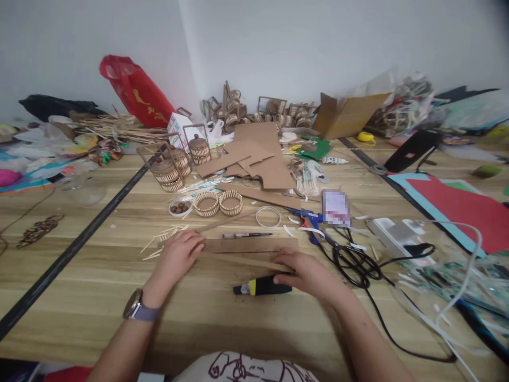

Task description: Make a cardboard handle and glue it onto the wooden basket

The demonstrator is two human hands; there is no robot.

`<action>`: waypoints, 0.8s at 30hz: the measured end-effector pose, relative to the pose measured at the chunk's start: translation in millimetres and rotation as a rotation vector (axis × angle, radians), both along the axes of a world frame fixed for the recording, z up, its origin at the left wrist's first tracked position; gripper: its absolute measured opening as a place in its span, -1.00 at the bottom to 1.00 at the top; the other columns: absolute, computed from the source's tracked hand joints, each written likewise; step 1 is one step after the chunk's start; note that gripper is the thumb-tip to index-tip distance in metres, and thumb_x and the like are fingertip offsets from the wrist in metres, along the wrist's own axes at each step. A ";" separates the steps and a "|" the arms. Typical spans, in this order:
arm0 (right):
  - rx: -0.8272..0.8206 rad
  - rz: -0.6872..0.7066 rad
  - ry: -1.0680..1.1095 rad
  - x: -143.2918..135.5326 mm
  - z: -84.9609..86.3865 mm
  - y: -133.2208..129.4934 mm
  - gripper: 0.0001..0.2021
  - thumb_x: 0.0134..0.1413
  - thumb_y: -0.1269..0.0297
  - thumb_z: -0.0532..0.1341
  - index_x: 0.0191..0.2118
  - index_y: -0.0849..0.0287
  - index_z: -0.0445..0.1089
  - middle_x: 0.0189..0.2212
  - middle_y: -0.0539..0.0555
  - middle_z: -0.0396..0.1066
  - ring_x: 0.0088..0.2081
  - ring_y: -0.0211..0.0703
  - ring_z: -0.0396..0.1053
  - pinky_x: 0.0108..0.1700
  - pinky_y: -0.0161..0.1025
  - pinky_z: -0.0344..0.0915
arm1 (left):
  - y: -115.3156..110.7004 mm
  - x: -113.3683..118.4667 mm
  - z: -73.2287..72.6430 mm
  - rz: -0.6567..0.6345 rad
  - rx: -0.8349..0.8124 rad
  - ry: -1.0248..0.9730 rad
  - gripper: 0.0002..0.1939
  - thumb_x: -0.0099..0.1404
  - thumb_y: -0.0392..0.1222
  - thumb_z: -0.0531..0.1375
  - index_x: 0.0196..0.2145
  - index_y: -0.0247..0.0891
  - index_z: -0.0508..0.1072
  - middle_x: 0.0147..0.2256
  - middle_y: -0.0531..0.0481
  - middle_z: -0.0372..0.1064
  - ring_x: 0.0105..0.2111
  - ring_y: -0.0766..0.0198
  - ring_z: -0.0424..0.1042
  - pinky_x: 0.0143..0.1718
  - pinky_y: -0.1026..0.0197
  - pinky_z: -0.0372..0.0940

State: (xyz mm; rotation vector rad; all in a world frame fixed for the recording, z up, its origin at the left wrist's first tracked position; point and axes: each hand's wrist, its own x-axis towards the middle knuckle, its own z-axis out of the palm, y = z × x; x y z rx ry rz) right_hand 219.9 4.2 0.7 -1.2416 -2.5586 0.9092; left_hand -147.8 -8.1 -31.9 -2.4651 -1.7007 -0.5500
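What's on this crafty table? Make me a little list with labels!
Place: wooden table by a white wall
Left hand: pressed flat on one end of a long cardboard strip
Right hand: resting on the strip's other end, beside a yellow-and-black utility knife
On the strip: a pen
Behind it: two small woven rings, a white tape ring, cardboard sheets
Right side: blue glue gun, black cable, red paper
Far back: red bag

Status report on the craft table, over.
Left hand pressing down the cardboard strip. Right hand on its other end. Utility knife lies beside the right hand; pen just beyond the strip.
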 end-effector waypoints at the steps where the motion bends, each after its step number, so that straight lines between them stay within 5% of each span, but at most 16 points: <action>1: 0.017 -0.042 0.012 2.3 -1.8 2.1 -0.78 0.16 0.18 0.26 -0.11 0.09 0.53 -0.12 0.13 0.54 -0.12 -0.02 0.49 -0.09 -0.22 0.35 | 4.5 2.8 1.8 0.001 0.002 0.004 -0.73 0.40 -0.21 0.09 -0.11 -0.23 0.57 -0.11 -0.14 0.55 -0.09 0.02 0.47 -0.01 -0.05 0.38; 5: 0.060 -0.189 0.103 12.0 -8.0 11.5 -0.76 0.23 0.16 0.16 -0.13 0.11 0.52 -0.13 0.14 0.56 -0.14 -0.03 0.50 -0.10 -0.20 0.34 | 31.8 17.9 15.5 0.055 0.043 -0.009 -0.70 0.40 -0.24 0.08 -0.03 -0.30 0.54 -0.03 -0.21 0.51 -0.02 -0.02 0.43 0.04 -0.08 0.35; 9: 0.138 -0.354 0.133 17.6 -10.1 16.7 -0.68 0.25 0.07 0.08 -0.27 0.13 0.50 -0.35 0.12 0.55 -0.32 -0.05 0.47 -0.26 -0.22 0.31 | 66.9 40.2 28.0 0.135 0.019 0.027 -0.64 0.38 -0.23 0.11 0.10 -0.23 0.47 0.07 -0.22 0.44 0.08 -0.05 0.36 0.13 -0.11 0.25; 13: 0.181 -0.393 0.126 18.4 -10.9 17.9 -0.66 0.26 0.04 0.05 -0.35 0.12 0.45 -0.43 0.10 0.52 -0.38 -0.06 0.44 -0.31 -0.22 0.27 | 92.2 58.3 28.2 0.178 -0.064 0.067 -0.69 0.37 -0.12 0.17 0.03 -0.13 0.53 -0.03 -0.19 0.49 0.02 -0.10 0.39 0.12 -0.14 0.20; 19: 0.203 -0.430 0.007 18.4 -18.6 21.3 -0.64 0.27 0.04 0.02 -0.39 0.12 0.41 -0.41 0.11 0.51 -0.38 -0.05 0.42 -0.32 -0.21 0.21 | 103.3 67.9 25.4 0.198 -0.136 0.088 -0.77 0.35 -0.10 0.20 -0.08 -0.14 0.55 -0.17 -0.19 0.52 -0.09 -0.09 0.46 0.01 -0.07 0.23; 24: 0.236 -0.455 -0.010 18.6 -23.0 22.7 -0.64 0.28 0.03 0.01 -0.43 0.10 0.37 -0.46 0.08 0.47 -0.41 -0.09 0.39 -0.33 -0.23 0.19 | 104.4 67.9 30.7 0.218 -0.166 0.088 -0.57 0.35 -0.15 0.20 0.16 -0.13 0.39 -0.09 -0.24 0.51 -0.05 -0.11 0.47 0.00 -0.07 0.23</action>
